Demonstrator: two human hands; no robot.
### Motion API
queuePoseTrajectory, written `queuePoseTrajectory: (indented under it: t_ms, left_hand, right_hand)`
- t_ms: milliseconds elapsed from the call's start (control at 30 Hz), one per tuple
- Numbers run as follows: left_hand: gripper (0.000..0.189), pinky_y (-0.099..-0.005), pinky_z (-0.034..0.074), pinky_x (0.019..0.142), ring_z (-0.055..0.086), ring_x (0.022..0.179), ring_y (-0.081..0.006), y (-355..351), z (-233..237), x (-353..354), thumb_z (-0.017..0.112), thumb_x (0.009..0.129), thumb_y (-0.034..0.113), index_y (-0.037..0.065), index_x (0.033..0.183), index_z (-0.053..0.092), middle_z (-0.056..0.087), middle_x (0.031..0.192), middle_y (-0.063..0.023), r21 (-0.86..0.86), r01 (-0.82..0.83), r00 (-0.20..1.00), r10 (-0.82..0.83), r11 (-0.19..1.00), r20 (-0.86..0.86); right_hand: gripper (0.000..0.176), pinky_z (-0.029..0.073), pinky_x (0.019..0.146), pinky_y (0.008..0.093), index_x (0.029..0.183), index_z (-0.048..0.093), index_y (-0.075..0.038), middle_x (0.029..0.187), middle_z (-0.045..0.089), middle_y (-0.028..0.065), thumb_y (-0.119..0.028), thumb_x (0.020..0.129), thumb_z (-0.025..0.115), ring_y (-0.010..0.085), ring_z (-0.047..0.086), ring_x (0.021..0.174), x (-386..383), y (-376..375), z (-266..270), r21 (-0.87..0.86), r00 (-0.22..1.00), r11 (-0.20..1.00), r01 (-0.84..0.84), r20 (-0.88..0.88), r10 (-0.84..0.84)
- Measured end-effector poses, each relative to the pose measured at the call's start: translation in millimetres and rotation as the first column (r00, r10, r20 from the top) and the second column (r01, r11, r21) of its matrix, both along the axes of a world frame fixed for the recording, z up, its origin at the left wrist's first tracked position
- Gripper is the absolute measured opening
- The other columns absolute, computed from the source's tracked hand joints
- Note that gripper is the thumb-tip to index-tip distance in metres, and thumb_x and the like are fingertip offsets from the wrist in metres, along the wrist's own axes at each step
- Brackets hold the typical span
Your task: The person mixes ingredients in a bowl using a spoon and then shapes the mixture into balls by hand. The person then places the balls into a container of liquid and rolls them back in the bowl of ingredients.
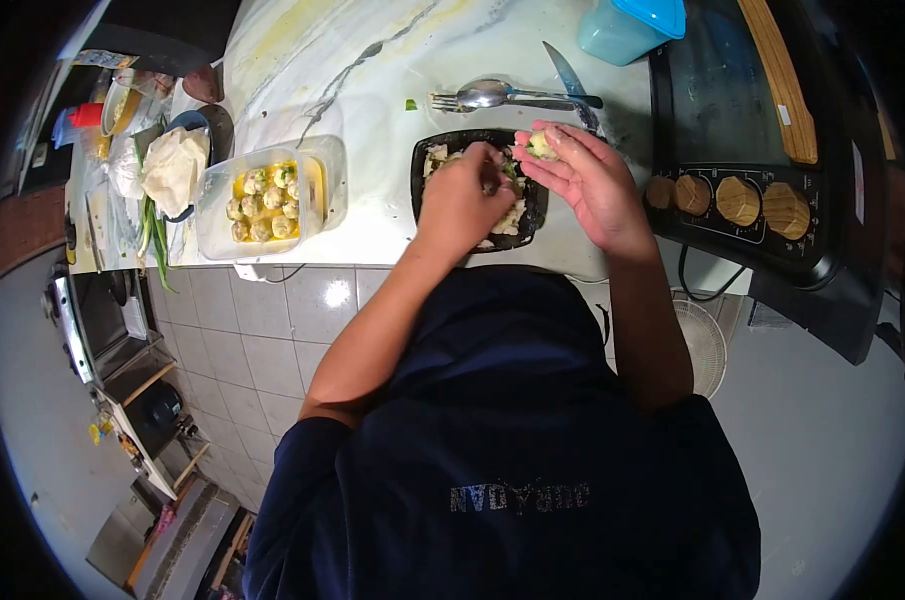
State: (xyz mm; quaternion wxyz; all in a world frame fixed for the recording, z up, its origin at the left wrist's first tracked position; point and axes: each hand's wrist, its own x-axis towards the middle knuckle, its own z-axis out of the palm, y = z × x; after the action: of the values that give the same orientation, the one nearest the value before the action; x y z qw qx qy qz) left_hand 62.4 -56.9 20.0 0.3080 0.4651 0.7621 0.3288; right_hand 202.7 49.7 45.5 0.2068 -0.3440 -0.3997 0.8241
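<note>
So fork and spoon sit just past my black tray at 12 o'clock, knife near 1, oven at 3, tub of balls at 9. Right fingers are closed round a pale lump, by the tray's 2 o'clock corner; left fingers dip in the tray, can't tell if they're pinching. Shirt lettering is flipped, can't read it surely.

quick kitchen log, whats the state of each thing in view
left hand: over the black tray
right hand: holding small pale ball
black tray: holding chopped food
clear tub: open, holding pale balls
blue-lidded container: closed
spoon: lying across fork
knife: lying flat
spring onions: hanging over counter edge
</note>
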Motion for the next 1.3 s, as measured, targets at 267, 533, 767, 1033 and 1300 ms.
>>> queuePoseTrajectory:
  t_ms: [267,533,767,1033,1300]
  left_hand:
    - [0.011,-0.0245,0.050,0.074,0.063,0.081,-0.0118,-23,2,-14,0.067,0.083,0.002,0.000,0.094,0.067,0.069,0.086,-0.0062,0.323,-0.312,0.875,0.137,0.893,0.465]
    - [0.010,-0.0300,0.052,0.073,0.065,0.081,-0.0208,-25,8,-8,0.072,0.080,0.003,0.001,0.089,0.068,0.068,0.089,-0.0102,0.585,-0.176,0.963,0.262,0.792,-0.064]
    - [0.024,-0.0264,0.052,0.072,0.063,0.080,-0.0144,-28,13,-5,0.074,0.079,0.004,-0.002,0.098,0.060,0.066,0.089,-0.0084,0.386,-0.418,0.907,0.353,0.822,0.230]
    - [0.025,-0.0241,0.049,0.079,0.059,0.085,-0.0092,-33,16,-17,0.074,0.080,0.001,-0.001,0.100,0.059,0.065,0.096,-0.0045,0.295,-0.390,0.870,0.245,0.872,0.427]
    - [0.023,-0.0235,0.049,0.076,0.057,0.082,-0.0080,-34,13,-29,0.076,0.080,0.005,0.000,0.100,0.066,0.065,0.091,-0.0025,0.381,-0.319,0.899,0.151,0.868,0.411]
  right_hand:
    - [0.035,0.047,0.099,0.0412,0.127,0.048,0.005,0.119,0.057,0.0163,-0.017,0.099,0.048,0.0277,0.060,0.107,-15,-24,4,-0.139,0.997,0.989,0.041,-0.066,-0.050]
    - [0.030,0.046,0.099,0.0386,0.124,0.053,0.000,0.117,0.059,0.0120,-0.018,0.099,0.050,0.0232,0.059,0.109,-31,-29,-6,-0.368,0.985,0.929,0.020,-0.152,-0.081]
    - [0.030,0.046,0.099,0.0356,0.122,0.054,-0.001,0.116,0.061,0.0107,-0.015,0.095,0.056,0.0197,0.059,0.109,-37,-37,-4,-0.295,0.994,0.955,-0.019,-0.107,-0.014]
    - [0.031,0.047,0.099,0.0351,0.119,0.055,0.000,0.111,0.061,0.0088,-0.012,0.092,0.062,0.0183,0.060,0.106,-38,-35,1,-0.255,0.994,0.962,-0.100,-0.065,0.086]
    - [0.027,0.048,0.098,0.0352,0.116,0.057,0.001,0.112,0.062,0.0104,-0.018,0.096,0.056,0.0190,0.062,0.103,-35,-30,2,-0.311,0.983,0.940,-0.140,-0.157,0.094]
